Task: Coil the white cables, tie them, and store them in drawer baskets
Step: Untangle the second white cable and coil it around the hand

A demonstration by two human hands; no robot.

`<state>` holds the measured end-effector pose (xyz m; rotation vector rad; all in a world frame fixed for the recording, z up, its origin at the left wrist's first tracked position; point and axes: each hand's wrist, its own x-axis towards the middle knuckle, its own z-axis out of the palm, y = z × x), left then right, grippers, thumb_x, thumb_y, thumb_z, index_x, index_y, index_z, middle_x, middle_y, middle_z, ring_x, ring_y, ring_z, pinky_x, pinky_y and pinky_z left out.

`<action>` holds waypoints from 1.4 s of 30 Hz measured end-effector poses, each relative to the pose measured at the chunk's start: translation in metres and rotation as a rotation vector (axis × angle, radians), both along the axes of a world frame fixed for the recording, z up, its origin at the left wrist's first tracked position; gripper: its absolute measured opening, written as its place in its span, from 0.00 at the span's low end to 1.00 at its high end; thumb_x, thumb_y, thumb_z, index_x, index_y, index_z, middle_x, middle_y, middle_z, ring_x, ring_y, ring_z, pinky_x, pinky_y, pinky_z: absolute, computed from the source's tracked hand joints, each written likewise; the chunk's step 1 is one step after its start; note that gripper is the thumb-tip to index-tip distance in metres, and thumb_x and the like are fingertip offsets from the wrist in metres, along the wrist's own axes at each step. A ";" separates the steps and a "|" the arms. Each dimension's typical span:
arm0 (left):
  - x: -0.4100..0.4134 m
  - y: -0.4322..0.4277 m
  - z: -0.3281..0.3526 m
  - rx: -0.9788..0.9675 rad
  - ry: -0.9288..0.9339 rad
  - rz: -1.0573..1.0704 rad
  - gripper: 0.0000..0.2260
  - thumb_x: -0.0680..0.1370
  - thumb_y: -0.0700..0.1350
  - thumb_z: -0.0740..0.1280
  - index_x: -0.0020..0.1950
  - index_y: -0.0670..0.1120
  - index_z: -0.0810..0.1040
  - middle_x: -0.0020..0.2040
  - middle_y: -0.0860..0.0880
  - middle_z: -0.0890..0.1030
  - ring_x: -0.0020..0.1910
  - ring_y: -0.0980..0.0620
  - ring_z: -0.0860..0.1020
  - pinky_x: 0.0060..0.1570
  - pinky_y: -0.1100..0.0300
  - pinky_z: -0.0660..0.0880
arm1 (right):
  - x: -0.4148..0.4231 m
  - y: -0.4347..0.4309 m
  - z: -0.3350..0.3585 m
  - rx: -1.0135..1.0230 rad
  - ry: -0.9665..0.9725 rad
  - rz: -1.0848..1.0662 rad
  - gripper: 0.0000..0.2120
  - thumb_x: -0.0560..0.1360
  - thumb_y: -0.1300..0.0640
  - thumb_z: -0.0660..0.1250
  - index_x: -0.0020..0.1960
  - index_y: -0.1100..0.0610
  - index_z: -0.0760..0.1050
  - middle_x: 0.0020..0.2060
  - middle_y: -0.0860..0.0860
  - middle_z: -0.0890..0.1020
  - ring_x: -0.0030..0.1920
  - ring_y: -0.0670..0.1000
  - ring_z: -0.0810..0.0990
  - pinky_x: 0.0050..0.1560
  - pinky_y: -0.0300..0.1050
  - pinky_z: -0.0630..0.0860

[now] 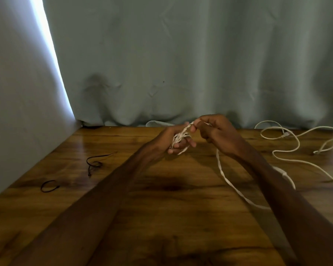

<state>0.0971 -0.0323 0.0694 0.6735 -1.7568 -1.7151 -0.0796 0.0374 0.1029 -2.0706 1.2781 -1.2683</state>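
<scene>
A white cable (229,181) is wound in several turns round the fingers of my left hand (173,140), above the middle of the wooden table (161,217). My right hand (212,128) pinches the strand of that cable just above the left hand's fingers. The loose length drops under my right wrist, trails across the table and passes beneath my right forearm. A second stretch of white cable (288,148) lies in loose loops at the right, with a plug (285,134) near the back.
Two black ties lie on the table's left side, one stretched out (93,164), one looped (48,186). A grey-green curtain (181,64) hangs along the table's back edge. A pale wall (17,112) borders the left.
</scene>
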 end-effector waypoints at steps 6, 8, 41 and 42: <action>-0.003 0.018 0.019 0.066 -0.015 -0.202 0.27 0.86 0.55 0.51 0.36 0.45 0.79 0.19 0.55 0.65 0.14 0.60 0.58 0.22 0.60 0.45 | -0.009 -0.009 -0.011 -0.175 0.020 -0.155 0.13 0.83 0.55 0.65 0.42 0.46 0.81 0.30 0.43 0.80 0.32 0.41 0.76 0.36 0.37 0.71; 0.001 0.019 0.024 0.079 -0.003 -0.237 0.23 0.85 0.55 0.55 0.38 0.44 0.76 0.19 0.56 0.63 0.14 0.60 0.58 0.21 0.61 0.47 | -0.009 -0.011 -0.014 -0.183 -0.033 -0.135 0.10 0.83 0.55 0.66 0.45 0.48 0.82 0.33 0.38 0.82 0.34 0.39 0.77 0.38 0.34 0.71; 0.038 -0.056 -0.028 -0.218 0.084 0.694 0.13 0.84 0.32 0.52 0.66 0.33 0.69 0.60 0.32 0.81 0.46 0.49 0.84 0.48 0.61 0.81 | 0.045 0.015 -0.010 -0.072 0.442 0.036 0.14 0.83 0.58 0.64 0.43 0.54 0.84 0.24 0.38 0.75 0.30 0.38 0.76 0.33 0.31 0.67; 0.039 -0.053 -0.030 -0.217 0.052 0.677 0.12 0.84 0.32 0.52 0.64 0.34 0.70 0.57 0.33 0.83 0.44 0.49 0.85 0.49 0.58 0.82 | 0.044 0.016 -0.009 -0.087 0.438 0.030 0.13 0.83 0.58 0.64 0.45 0.55 0.85 0.24 0.38 0.74 0.29 0.38 0.76 0.32 0.31 0.66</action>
